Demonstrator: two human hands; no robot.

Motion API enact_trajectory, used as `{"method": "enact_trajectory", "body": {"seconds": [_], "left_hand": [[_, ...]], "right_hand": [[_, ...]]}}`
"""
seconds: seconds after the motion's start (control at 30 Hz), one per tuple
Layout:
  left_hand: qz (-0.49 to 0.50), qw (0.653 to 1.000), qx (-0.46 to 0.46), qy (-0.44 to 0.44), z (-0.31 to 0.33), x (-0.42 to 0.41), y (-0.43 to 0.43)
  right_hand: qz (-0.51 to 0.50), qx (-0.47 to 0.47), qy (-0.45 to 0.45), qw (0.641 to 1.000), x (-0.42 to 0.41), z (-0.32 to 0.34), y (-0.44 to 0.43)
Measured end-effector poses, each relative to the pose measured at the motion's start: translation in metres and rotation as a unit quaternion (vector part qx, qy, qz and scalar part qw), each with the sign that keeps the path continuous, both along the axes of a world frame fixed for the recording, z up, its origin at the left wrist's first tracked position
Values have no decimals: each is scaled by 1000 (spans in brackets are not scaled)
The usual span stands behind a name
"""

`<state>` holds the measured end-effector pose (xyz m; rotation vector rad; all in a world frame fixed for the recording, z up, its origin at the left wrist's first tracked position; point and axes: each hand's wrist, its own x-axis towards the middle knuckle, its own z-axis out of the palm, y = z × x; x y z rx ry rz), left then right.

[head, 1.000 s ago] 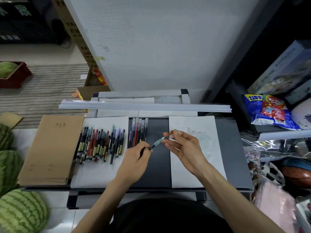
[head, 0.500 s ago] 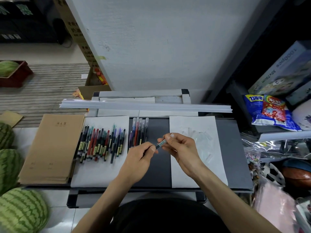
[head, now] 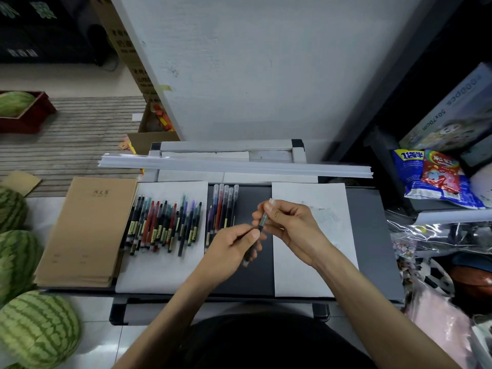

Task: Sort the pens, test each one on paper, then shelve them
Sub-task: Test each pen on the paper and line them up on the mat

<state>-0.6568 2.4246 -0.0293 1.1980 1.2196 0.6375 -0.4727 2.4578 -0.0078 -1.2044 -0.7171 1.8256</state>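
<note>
Right now both hands meet above the dark mat (head: 247, 283), in the gap between two white sheets of paper. The left hand (head: 231, 246) has its fingers curled round the dark lower barrel of a single pen (head: 262, 221), thumb laid along it. The right hand (head: 291, 227) pinches the pen's clear upper end between thumb and fingertips. The pen is held off the surface and tilted, its top leaning away from the person. From where I stand I cannot tell whether its cap is fully seated.

On the left sheet (head: 159, 272) a batch of pens (head: 165, 225) lies side by side, red, black, green and purple mixed together. Just beside it, on the mat, a row of pens (head: 223, 206) lies neatly lined up. The right sheet (head: 319, 275) lies partly under the right wrist, with faint marks near its top.

Brown notebooks (head: 87, 230) are stacked at the left edge, with watermelons (head: 37, 328) on the floor beyond. A long white strip (head: 234, 166) lies across the back, and snack bags (head: 436, 177) sit at the right.
</note>
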Motion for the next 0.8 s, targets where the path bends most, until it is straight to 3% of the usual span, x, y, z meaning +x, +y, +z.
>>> {"method": "enact_trajectory", "body": {"seconds": [0.1,0.2,0.27,0.33,0.43,0.53,0.8], "left_hand": [[-46,987,67,136,-11,-3,5],[-38,975,57,212,-23,-3,8],[-16,965,50,255,-29,-5,14],[-6,953,45,298,-34,-9,25],[16,935,44,350,-38,-11,45],[40,929,54,365,-43,-10,65],[-40,876,85,473,-56,4,100]], "right_hand": [[5,7,-56,998,-2,-14,-3],[16,15,-178,984,5,-32,-7],[69,43,-332,940,16,-44,-11],[137,65,-464,873,27,-52,-18],[184,89,-573,794,42,-62,-30],[197,105,-629,744,49,-65,-36],[172,152,-680,697,46,-78,-41]]}}
